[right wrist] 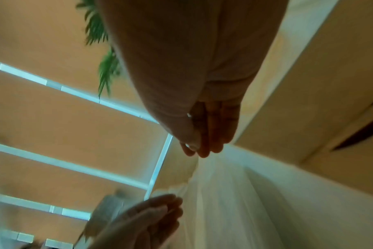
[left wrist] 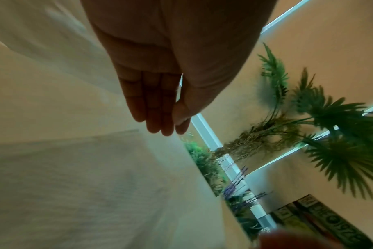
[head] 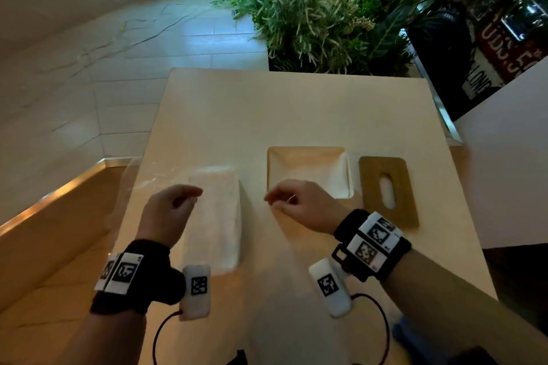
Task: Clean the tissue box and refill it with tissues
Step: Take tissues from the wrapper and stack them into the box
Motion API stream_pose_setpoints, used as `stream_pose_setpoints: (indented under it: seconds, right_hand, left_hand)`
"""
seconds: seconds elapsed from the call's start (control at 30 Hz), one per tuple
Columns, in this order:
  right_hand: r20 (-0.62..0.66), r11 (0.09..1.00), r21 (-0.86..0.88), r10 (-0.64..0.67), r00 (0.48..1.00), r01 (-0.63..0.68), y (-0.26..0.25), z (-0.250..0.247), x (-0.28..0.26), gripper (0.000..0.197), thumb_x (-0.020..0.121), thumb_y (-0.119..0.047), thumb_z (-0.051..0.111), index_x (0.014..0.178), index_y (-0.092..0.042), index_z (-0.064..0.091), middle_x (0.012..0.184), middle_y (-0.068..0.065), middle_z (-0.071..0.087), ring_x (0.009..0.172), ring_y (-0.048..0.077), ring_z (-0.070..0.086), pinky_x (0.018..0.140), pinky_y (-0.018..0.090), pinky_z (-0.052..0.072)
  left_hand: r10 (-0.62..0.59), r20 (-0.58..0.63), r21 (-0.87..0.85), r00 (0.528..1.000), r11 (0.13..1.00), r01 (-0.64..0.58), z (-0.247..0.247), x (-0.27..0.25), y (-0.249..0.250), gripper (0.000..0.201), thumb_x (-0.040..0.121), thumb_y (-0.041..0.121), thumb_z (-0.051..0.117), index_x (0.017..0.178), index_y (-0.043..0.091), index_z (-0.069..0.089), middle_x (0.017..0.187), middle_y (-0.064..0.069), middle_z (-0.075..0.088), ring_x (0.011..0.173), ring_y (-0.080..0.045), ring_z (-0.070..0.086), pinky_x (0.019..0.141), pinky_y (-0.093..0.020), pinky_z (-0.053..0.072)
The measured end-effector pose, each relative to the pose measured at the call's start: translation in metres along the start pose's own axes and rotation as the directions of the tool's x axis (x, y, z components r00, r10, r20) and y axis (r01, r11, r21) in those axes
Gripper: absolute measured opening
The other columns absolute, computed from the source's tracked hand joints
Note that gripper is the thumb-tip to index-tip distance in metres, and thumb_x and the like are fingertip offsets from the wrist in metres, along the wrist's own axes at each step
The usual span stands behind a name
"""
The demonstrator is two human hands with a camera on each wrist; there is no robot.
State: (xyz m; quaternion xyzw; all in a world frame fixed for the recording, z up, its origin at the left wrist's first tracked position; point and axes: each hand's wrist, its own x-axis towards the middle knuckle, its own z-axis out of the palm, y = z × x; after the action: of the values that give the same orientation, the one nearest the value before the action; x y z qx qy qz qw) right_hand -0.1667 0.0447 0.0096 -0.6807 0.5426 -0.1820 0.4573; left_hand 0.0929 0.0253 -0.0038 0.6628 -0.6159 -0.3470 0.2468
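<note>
Nearest to the person, both wrists carried black straps w/ white marker blocks (head: 195, 290), a red-and-black cable looping off below them. The left hand (head: 169, 210) hovered over the near-left part of the pale table (head: 296, 109), fingers loosely bent toward the thumb; in the left wrist view the fingers (left wrist: 153, 107) lay straight and together, thumb alongside, nothing solid between them. The right hand (head: 299, 204) hung opposite, thumb and fingertips drawn close in a light pinch. It may have held a bit of clear film, but the blur made that impossible to settle, so I couldn't tell its grasp for sure.

Between and just under the hands lay the stack of white tissues (head: 216, 216), flat on the table, long side running away from the person. Clear plastic wrap (head: 142, 181) spread loose off its left side, hanging past the table edge.

Just beyond the right hand sat the tissue box (head: 308, 166), open-topped, white walls, interior bare as far as the head view showed. To its right, close but apart, the wooden lid (head: 388, 190) lay flat, its oval slot facing up.

Past the table's far edge stood a planter of green foliage (head: 320, 18) w/ purple sprigs. Tiled floor (head: 166, 38) ran off to the left, and a dark printed panel (head: 486, 47) stood at far right.
</note>
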Motion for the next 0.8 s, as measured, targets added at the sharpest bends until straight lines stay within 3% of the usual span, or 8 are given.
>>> stream_pose_setpoints:
  seconds: [0.1,0.2,0.3,0.37,0.53,0.67,0.73,0.8]
  right_hand:
    - [0.116,0.999,0.008,-0.032,0.993,0.031,-0.015,0.042,0.013,0.025,0.094,-0.014,0.052,0.115,-0.017,0.064,0.115,0.001,0.068,0.102,0.009,0.062,0.089,0.013,0.046]
    - [0.183,0.998,0.025,0.054,0.982,-0.06,-0.024,0.079,0.026,0.034,0.094,-0.01,0.047,0.127,-0.015,0.056,0.131,0.005,0.059,0.119,0.014,0.055,0.091,0.003,0.038]
    - [0.108,0.967,0.038,0.247,0.963,-0.252,-0.022,0.104,0.039,0.047,0.09,-0.006,0.045,0.137,-0.011,0.044,0.148,0.01,0.039,0.136,0.024,0.038,0.112,0.03,0.032]
    - [0.078,0.944,0.05,0.321,0.944,-0.325,-0.019,0.112,0.044,0.053,0.088,-0.007,0.046,0.14,-0.01,0.039,0.153,0.009,0.03,0.139,0.025,0.032,0.116,0.036,0.028]
    - [-0.033,0.891,0.286,0.377,0.926,-0.353,-0.022,0.114,0.046,0.057,0.085,-0.004,0.051,0.14,-0.014,0.04,0.145,0.009,0.045,0.131,0.022,0.044,0.11,0.037,0.038]
    - [-0.064,0.737,0.565,0.487,0.871,-0.37,-0.02,0.111,0.05,0.053,0.084,-0.006,0.063,0.133,-0.011,0.044,0.132,0.011,0.055,0.117,0.022,0.055,0.101,0.038,0.047]
    - [-0.055,0.691,0.624,0.505,0.861,-0.365,-0.018,0.109,0.053,0.056,0.081,-0.014,0.07,0.131,-0.012,0.044,0.124,0.011,0.06,0.111,0.022,0.059,0.1,0.042,0.048]
    - [-0.033,0.713,0.59,0.49,0.871,-0.379,-0.015,0.109,0.056,0.054,0.078,-0.022,0.073,0.126,-0.014,0.049,0.115,0.009,0.064,0.106,0.021,0.061,0.099,0.043,0.049]
  left_hand:
    - [-0.114,0.081,0.077,0.99,0.991,0.108,0.004,-0.02,-0.022,0.022,0.085,0.004,0.058,0.103,0.01,0.069,0.107,-0.011,0.069,0.096,-0.02,0.062,0.086,-0.027,0.042]
    - [-0.179,0.091,0.174,0.98,0.972,0.161,0.01,-0.025,-0.032,0.03,0.086,0.011,0.058,0.116,0.011,0.063,0.121,-0.013,0.064,0.107,-0.025,0.06,0.092,-0.032,0.044]
    - [-0.274,0.108,0.225,0.956,0.943,0.245,0.014,-0.022,-0.037,0.038,0.089,0.017,0.054,0.126,0.012,0.054,0.13,-0.014,0.058,0.115,-0.027,0.056,0.095,-0.035,0.043]
    - [-0.325,0.149,0.232,0.934,0.93,0.286,0.018,-0.022,-0.038,0.042,0.091,0.018,0.05,0.132,0.011,0.047,0.135,-0.014,0.054,0.12,-0.028,0.052,0.099,-0.037,0.042]
    - [-0.325,0.084,0.118,0.942,0.942,0.315,0.017,-0.02,-0.032,0.043,0.089,0.016,0.054,0.131,0.009,0.046,0.124,-0.015,0.061,0.108,-0.029,0.058,0.089,-0.034,0.044]
    - [-0.4,0.11,-0.011,0.91,0.915,0.404,0.018,-0.014,-0.031,0.058,0.085,0.018,0.061,0.137,0.009,0.037,0.12,-0.016,0.061,0.102,-0.029,0.058,0.083,-0.035,0.045]
    - [-0.423,0.123,-0.048,0.898,0.901,0.431,0.02,-0.01,-0.033,0.059,0.083,0.02,0.064,0.135,0.009,0.039,0.11,-0.015,0.062,0.096,-0.026,0.056,0.084,-0.036,0.045]
    - [-0.416,0.13,-0.06,0.9,0.903,0.426,0.021,-0.008,-0.033,0.05,0.081,0.02,0.066,0.125,0.007,0.047,0.102,-0.013,0.062,0.091,-0.027,0.056,0.083,-0.039,0.047]
